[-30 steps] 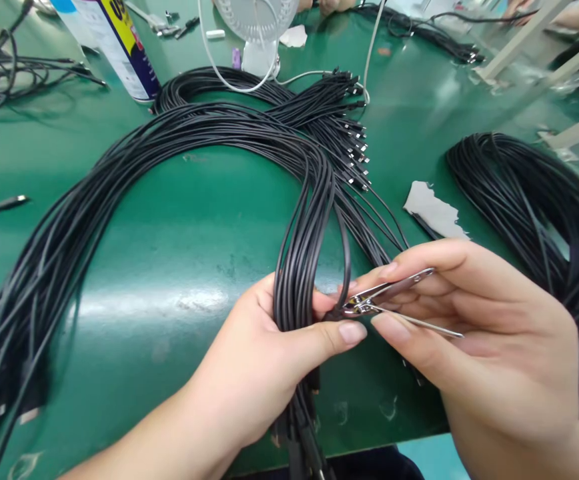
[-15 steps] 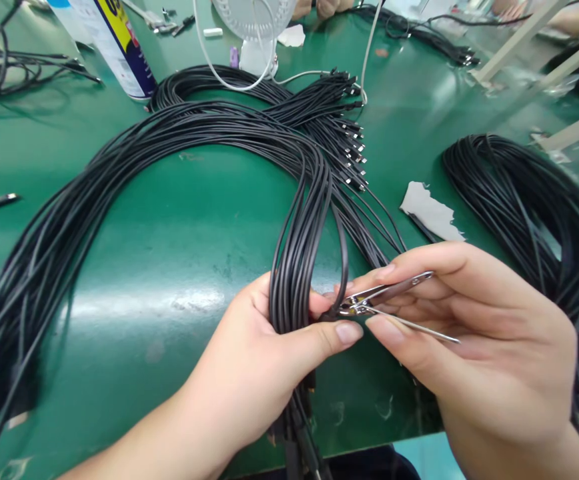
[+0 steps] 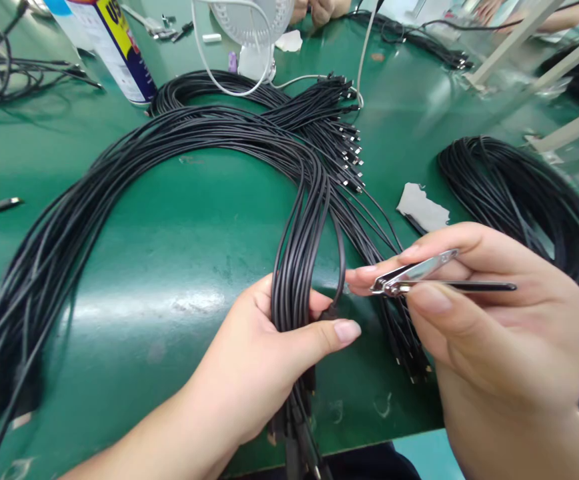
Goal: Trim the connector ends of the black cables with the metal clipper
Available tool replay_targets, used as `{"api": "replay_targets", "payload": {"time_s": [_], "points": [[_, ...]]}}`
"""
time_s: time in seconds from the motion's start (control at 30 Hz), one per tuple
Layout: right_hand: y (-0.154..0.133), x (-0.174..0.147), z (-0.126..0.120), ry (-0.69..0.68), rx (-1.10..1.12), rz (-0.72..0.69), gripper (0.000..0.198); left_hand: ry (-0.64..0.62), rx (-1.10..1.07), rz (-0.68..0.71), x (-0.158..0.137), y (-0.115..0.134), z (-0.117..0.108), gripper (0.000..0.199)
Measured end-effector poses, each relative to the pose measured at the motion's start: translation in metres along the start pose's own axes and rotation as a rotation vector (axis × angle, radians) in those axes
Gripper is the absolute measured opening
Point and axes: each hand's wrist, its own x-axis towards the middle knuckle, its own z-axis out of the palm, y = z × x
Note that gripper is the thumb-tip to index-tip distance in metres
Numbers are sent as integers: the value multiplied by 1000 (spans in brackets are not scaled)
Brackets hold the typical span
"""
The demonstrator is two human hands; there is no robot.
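Observation:
My left hand (image 3: 264, 360) is closed round a bundle of black cables (image 3: 297, 267), its thumb pressing one cable's dark end piece (image 3: 328, 312) that is set apart from the others. The bundle's connectors hang below the hand. In my right hand (image 3: 499, 320) a metal nail clipper (image 3: 414, 277) is pinched between thumb and fingers, its lever angled up and its jaws toward the left hand. A gap separates the clipper jaws from the held cable. More cable ends (image 3: 409, 347) lie on the table beneath the right hand.
The long cable bundle arcs over the green table (image 3: 169, 233). Another coil of black cables (image 3: 524, 193) lies at right beside a torn paper scrap (image 3: 423, 207). A spray can (image 3: 114, 53) and a small white fan (image 3: 252, 20) stand at the back. Another person's hands (image 3: 319, 10) show beyond.
My right hand has drawn the nail clipper right and slightly up, away from the cable end, and turned it. My left hand keeps its hold on the cables almost unmoved.

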Motion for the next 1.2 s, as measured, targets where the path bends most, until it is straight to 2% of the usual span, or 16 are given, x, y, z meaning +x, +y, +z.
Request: {"api": "replay_targets", "payload": {"time_s": [0.23,0.33,0.43,0.5,0.57,0.63,0.7,0.8,0.87,1.03,1.2], "points": [[2,7,-12,-272,55,143,16,-127,22,0,5,-3,-1,32],[-6,13,-11,-271,-66,130,13,-174,89,-31,5,-4,-5,31],[-14,20,-15,-218,-326,84,8,-200,102,-48,3,-4,-7,36],[-15,23,-22,-145,-529,89,11,-276,104,-79,1,-4,-8,48],[-11,24,-30,-85,-694,163,16,-392,102,-133,0,-5,-8,71],[-6,25,-35,-77,-796,251,16,-478,117,-188,0,-8,-9,91],[-2,25,-35,-81,-854,270,13,-525,134,-215,2,-12,-10,98],[-3,27,-31,-48,-925,228,10,-572,84,-237,4,-17,-12,95],[-5,27,-28,27,-925,176,8,-575,29,-267,4,-17,-12,88],[-7,22,-23,162,-749,75,11,-492,-42,-339,4,-10,-8,57],[-6,17,-19,262,-648,10,11,-496,-16,-394,3,-7,-6,31]]}}
